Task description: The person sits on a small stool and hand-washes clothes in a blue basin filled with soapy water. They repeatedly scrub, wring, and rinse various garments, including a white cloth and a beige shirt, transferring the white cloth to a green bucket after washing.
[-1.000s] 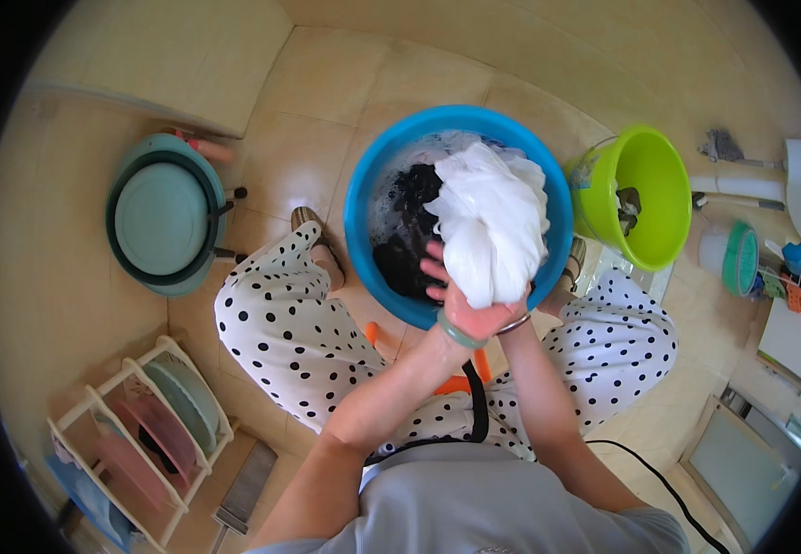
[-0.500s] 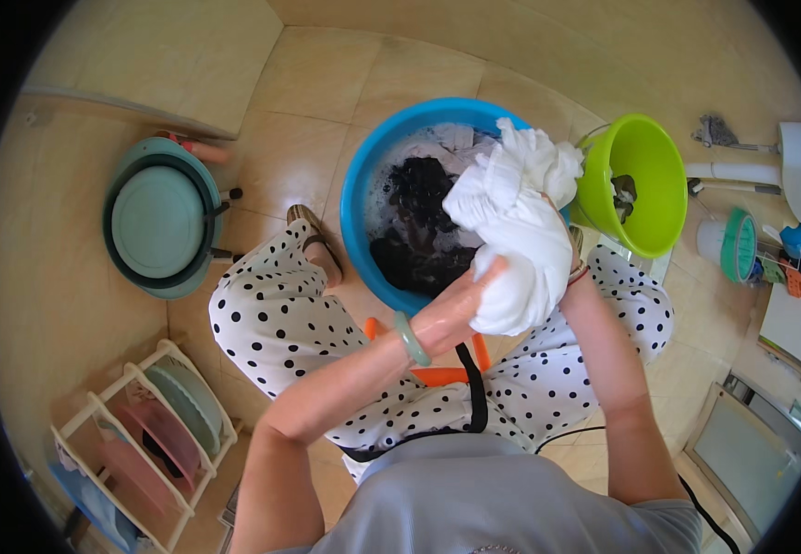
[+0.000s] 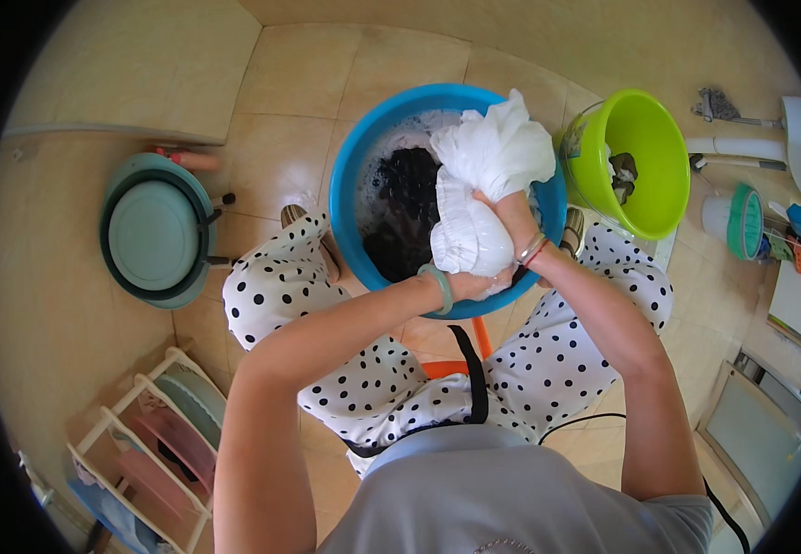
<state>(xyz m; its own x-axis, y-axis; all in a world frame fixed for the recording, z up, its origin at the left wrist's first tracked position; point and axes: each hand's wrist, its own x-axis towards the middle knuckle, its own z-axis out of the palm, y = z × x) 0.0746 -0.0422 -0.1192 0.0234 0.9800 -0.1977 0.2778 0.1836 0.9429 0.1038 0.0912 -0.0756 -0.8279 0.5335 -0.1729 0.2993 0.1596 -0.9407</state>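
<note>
A wet white cloth (image 3: 497, 152) with a gathered, ruffled section is bunched up over the blue basin (image 3: 343, 185). My left hand (image 3: 476, 284), below a pale green bangle, grips its lower end at the basin's near rim. Higher up, my right hand (image 3: 514, 222) is wrapped round the middle of the same cloth; some of its fingers are hidden in the folds. Dark clothes (image 3: 405, 194) lie in the soapy water on the basin's left side. The cloth covers much of the right side.
A lime green bucket (image 3: 645, 166) with a crumpled cloth (image 3: 622, 175) inside stands close by the basin's right. Pale green washbasins (image 3: 156, 231) lean against the left wall. A cream rack (image 3: 109, 420) holds several basins at lower left. Orange stool parts (image 3: 447, 369) show between my knees.
Both hands and the white cloth have come down and left, lower over the basin. My right hand, mostly hidden before, now shows on the cloth's middle.
</note>
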